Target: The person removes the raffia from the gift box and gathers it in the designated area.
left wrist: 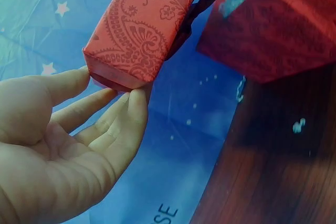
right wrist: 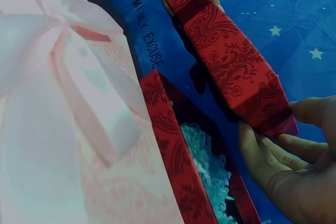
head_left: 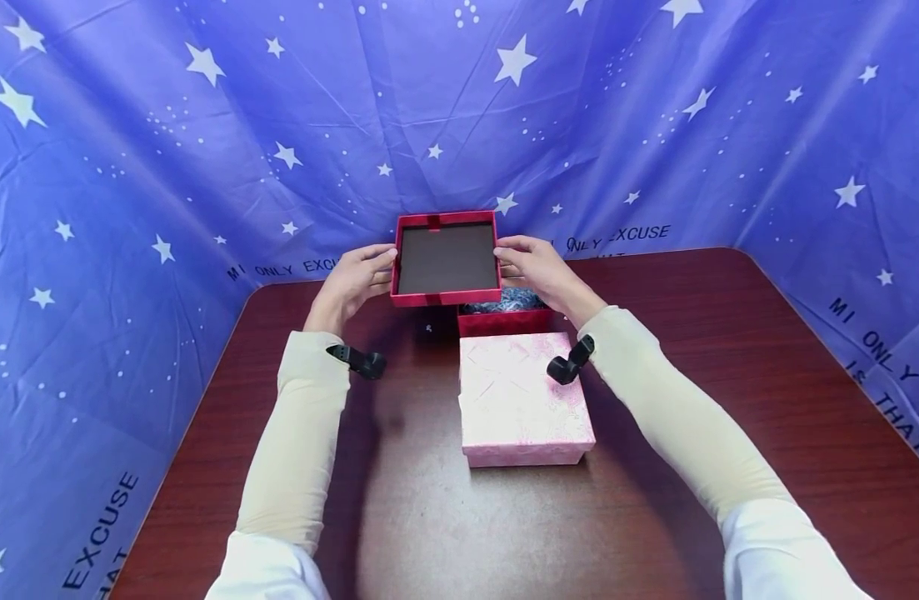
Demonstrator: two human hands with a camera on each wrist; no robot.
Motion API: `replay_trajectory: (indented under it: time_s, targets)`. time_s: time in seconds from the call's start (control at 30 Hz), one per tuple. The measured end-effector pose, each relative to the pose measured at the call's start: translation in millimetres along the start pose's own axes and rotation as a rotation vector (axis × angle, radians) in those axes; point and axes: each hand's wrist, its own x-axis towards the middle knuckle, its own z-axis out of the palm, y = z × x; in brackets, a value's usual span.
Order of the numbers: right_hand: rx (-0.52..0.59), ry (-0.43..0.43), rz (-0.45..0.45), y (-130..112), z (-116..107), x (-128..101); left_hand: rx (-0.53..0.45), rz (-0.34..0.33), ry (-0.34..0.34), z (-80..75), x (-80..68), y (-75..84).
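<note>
Above the far side of the table (head_left: 422,517), in the head view, the red lid (head_left: 446,258) was positioned between the two hands, its dark inner face toward the camera. The left hand (head_left: 360,279) pinched the lid's left edge; the right hand (head_left: 537,268) pinched its right edge. The red box (head_left: 504,321), containing shredded filler (head_left: 507,298), stood below and to the right of the lid, directly behind the pink box (head_left: 526,400).

In the left wrist view, the left hand's thumb and bent fingertips gripped one end of the lid, with only the lid's thickness between them. A dark ribbon (left wrist: 202,11) projected from the lid's outer face. A filler scrap (left wrist: 298,125) lay on the table.

In the right wrist view, the right hand's thumb and fingers clasped the opposite end. The lid was apart from the red box. A pale bow (right wrist: 58,22) covered part of the pink box.
</note>
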Motion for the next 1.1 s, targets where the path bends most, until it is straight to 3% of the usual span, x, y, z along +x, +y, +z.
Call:
replay_trajectory:
  time_s: [0.37,0.53,1.1]
  targets:
    - [-0.028,-0.069,0.043,-3.8,31.6,12.6,-0.027,-0.025,0.036,-28.9,2.2,-9.9]
    - [0.017,-0.104,0.064,-3.4,45.6,18.7,-0.021,-0.040,0.063,-40.9,2.7,-14.8]
    - [0.048,-0.110,0.102,4.9,105.5,27.7,-0.025,-0.061,0.161,-79.8,-4.4,-36.9]
